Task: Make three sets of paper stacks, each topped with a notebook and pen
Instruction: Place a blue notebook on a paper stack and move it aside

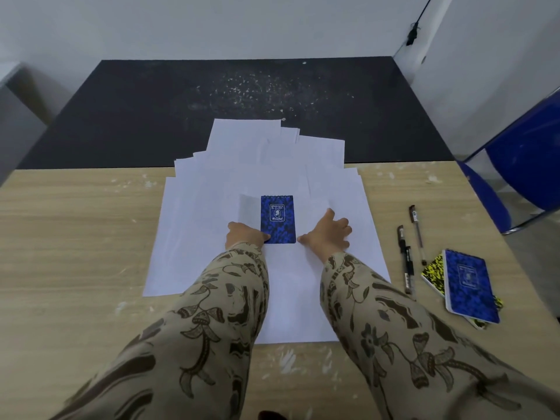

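A small blue notebook (278, 219) lies upright on the nearest sheets of white paper (194, 237) in the middle of the table. My left hand (245, 236) grips its lower left corner, thumb on the cover. Just right of the notebook, my right hand (328, 233) rests on the paper with fingers spread, holding nothing. More white sheets (248, 140) fan out loosely behind. Two pens (406, 259) (417, 234) lie on the table to the right. Further right, a second blue notebook (469, 284) sits on top of a yellow-and-black one (434, 272).
The wooden table (75, 237) ends at the back against a black speckled mat (151, 101). A blue chair (527, 165) stands at the right. White walls close the space behind.
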